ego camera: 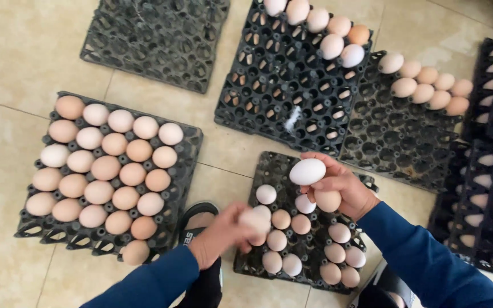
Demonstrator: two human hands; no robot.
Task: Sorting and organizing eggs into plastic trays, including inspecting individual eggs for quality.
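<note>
My right hand (343, 188) holds several eggs: a large white egg (307, 171) on top, a tan one (328, 200) below it and a white one (304, 203) under the fingers. It hovers over a black egg tray (275, 165) that is partly filled with pale eggs. My left hand (223, 231), blurred, grips a pale egg (255, 221) at that tray's left edge. Both sleeves are blue.
A nearly full tray of brown eggs (186, 165) lies at left. Black trays (155, 40) (275, 97) (395, 142) lie beyond, two with a few eggs along the top. A stack of trays (486, 199) stands at right. My sandalled foot (198, 219) rests on the tiled floor.
</note>
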